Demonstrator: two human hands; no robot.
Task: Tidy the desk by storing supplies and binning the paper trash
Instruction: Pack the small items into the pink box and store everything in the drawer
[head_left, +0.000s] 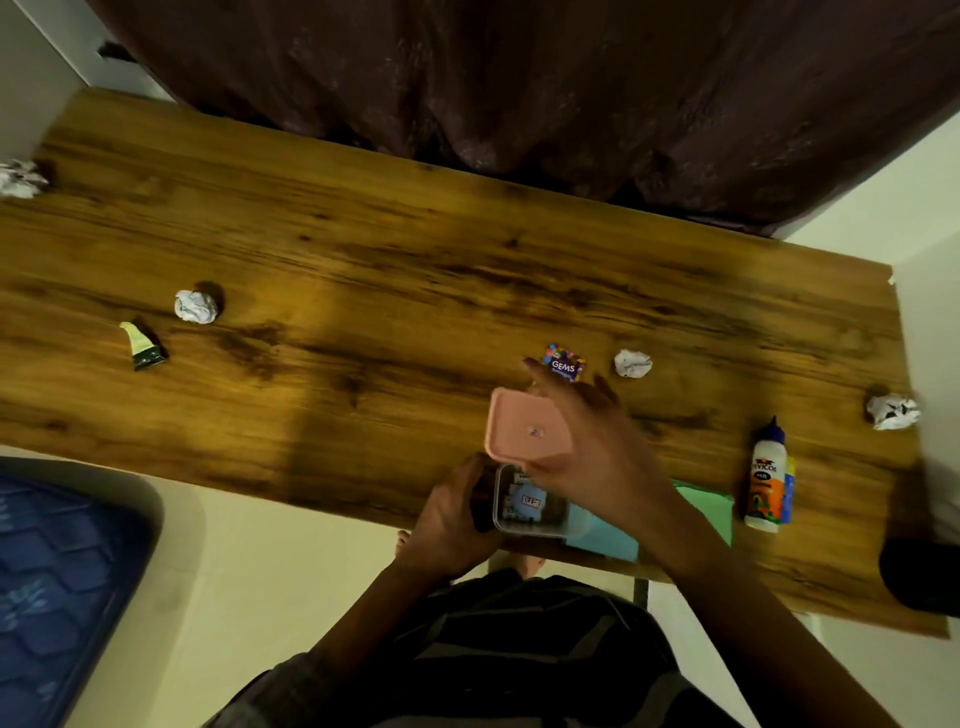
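A person stands at the near edge of a long wooden surface (363, 270) that runs across the middle of the frame. Both forearms reach forward from the lower centre. The left hand (454, 512) curls around the left side of a small clear container (530, 506) at the near edge, its grip clamped on the container wall. The right hand (582, 436) is raised just above it, fingers spread and bent around a pink lid (527, 428), which is held tilted over the far rim of the container, apart from it on the near side. Small labelled items lie inside the container; what they are cannot be told.

Just beyond the right hand lies a small "GEMS" packet (564, 362), with a crumpled paper ball (632, 362) just beside it to the right. Further paper balls lie at the right end (892, 410), left of centre (196, 305) and at the far left edge (20, 178). A small green-and-cream tube (143, 345) lies near the left-centre ball. A white glue bottle (766, 475) stands at the lower right, near green and blue paper sheets (711, 506) that are partly hidden by the right forearm.
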